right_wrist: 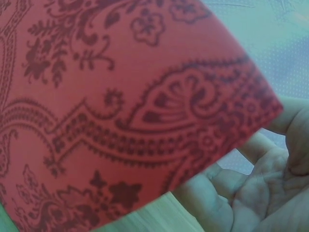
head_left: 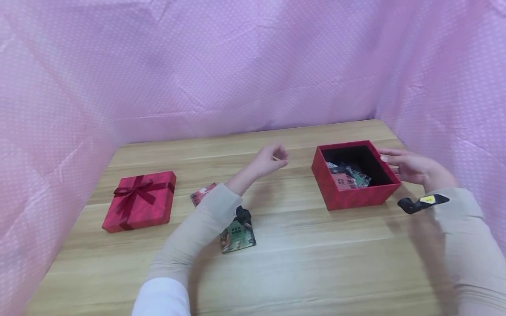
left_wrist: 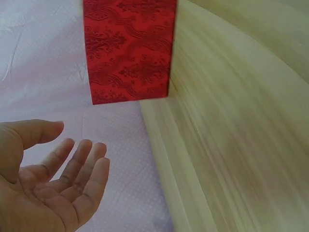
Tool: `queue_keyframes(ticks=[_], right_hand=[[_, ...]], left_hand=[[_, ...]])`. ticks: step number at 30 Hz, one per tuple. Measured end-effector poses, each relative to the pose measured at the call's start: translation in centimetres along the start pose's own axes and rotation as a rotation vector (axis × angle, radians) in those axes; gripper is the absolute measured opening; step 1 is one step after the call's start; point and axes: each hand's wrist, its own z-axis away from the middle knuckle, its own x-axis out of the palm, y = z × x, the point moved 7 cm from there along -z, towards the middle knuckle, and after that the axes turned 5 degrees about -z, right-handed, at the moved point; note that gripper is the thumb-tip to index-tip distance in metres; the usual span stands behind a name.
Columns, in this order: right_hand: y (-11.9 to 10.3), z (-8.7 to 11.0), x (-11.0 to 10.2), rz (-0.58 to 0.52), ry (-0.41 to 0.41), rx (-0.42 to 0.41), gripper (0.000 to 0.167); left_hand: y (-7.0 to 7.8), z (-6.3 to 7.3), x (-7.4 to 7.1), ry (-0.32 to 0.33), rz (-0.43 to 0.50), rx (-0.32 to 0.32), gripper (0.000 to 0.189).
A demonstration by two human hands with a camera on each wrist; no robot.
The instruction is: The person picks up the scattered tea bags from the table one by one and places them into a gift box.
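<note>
My left hand (head_left: pixel 270 161) is above the table left of a red open box (head_left: pixel 357 199), its fingers loosely curled with nothing between them. In the left wrist view, the palm and bent fingers of this hand (left_wrist: pixel 63 188) show below the box's patterned red wall (left_wrist: pixel 130 53), apart from it. Inside the box lie several small picture packets (head_left: pixel 349 177) in clear wrapping. My right hand (head_left: pixel 415 167) touches the box's right side near the rim with extended fingers. In the right wrist view, the box's wall (right_wrist: pixel 120 106) partly hides those fingers.
A red lid (head_left: pixel 158 206) with a dark ribbon bow lies on the left. Below my left forearm are a green picture packet (head_left: pixel 239 237) with something black at its top and a reddish packet (head_left: pixel 202 193), both partly covered. Pink dotted cloth (head_left: pixel 253 66) surrounds the wooden table.
</note>
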Motion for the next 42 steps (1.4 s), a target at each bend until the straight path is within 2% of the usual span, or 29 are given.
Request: queue_keyframes(ticks=[5, 10, 12, 17, 22, 30, 35, 42], right_hand=[[-0.1, 0.4, -0.2, -0.038, -0.043, -0.006, 0.04], [0.1, 0.7, -0.4, -0.003, -0.015, 0.01, 0.04], [0.2, 0.7, -0.5, 0.003, -0.008, 0.011, 0.04], [0.3, 0.6, -0.5, 0.001, 0.014, 0.009, 0.039], [0.2, 0.3, -0.2, 0.001, -0.002, 0.004, 0.04], [0.2, 0.0, 0.0, -0.019, -0.053, -0.005, 0.041], [0.2, 0.2, -0.3, -0.012, -0.035, -0.009, 0.041], [0.2, 0.0, -0.2, 0.009, -0.011, -0.007, 0.04]], left_hand=[[-0.1, 1.4, 0.1, -0.074, -0.065, 0.005, 0.023], [-0.7, 3.0, 0.0, -0.124, -0.099, 0.04, 0.022], [-1.0, 3.6, 0.0, -0.138, -0.11, 0.046, 0.024], [-2.2, 5.0, -0.1, -0.162, -0.145, 0.014, 0.03], [-3.1, 6.3, -0.4, -0.156, -0.186, 0.037, 0.029], [-4.6, 8.6, -0.9, -0.171, -0.233, -0.036, 0.034], [-5.6, 9.6, -0.6, -0.188, -0.296, -0.113, 0.039], [-6.7, 11.2, -0.1, -0.247, -0.365, -0.2, 0.053]])
